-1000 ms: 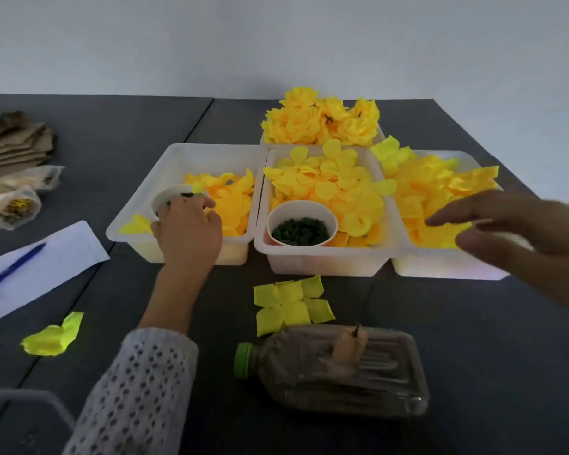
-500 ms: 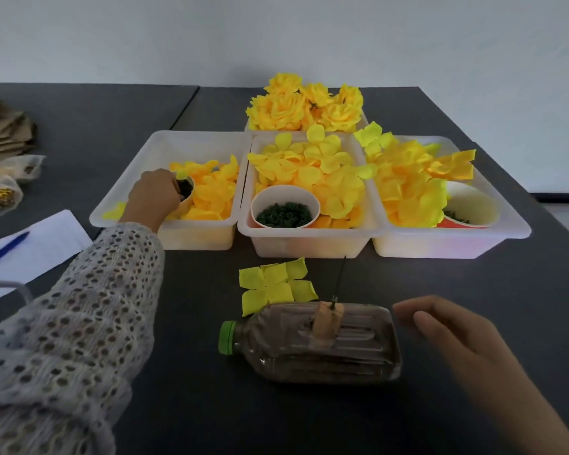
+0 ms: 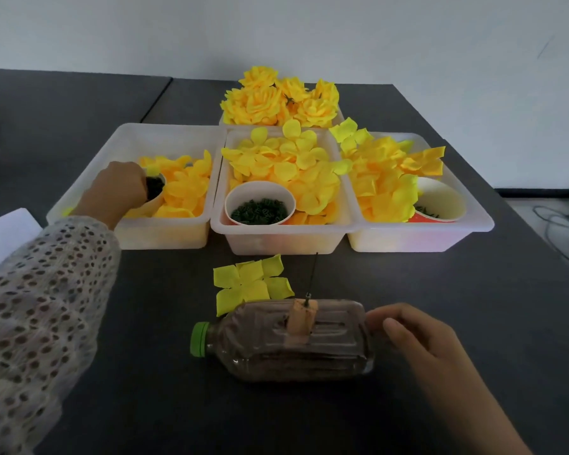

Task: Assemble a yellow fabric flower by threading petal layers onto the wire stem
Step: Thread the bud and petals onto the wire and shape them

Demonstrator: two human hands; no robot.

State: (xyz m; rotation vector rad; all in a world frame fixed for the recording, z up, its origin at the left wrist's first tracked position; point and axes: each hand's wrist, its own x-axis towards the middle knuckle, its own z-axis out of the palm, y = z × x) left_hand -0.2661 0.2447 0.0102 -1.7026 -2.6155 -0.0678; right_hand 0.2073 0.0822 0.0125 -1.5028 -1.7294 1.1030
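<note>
Head view: a person at a dark worktop [image 3: 440, 323], assembling a fabric flower.
Risk: the bare wire stem [image 3: 312, 277] may tip if the bottle [image 3: 286, 339] rolls.
Left hand [image 3: 115, 192]: reaches into a cup in the left tray [image 3: 165, 231]; fingers hidden, grip unclear.
Right hand [image 3: 421, 339]: loosely open, fingertips touching the bottle's base.
Petal layer [image 3: 250, 284]: flat, beyond the bottle, well left of the right hand.

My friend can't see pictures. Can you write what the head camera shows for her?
A person's left hand reaches into a cup in the left tray of yellow petals, while the right hand touches a bottle lying on its side, with a thin wire standing up from it.
</note>
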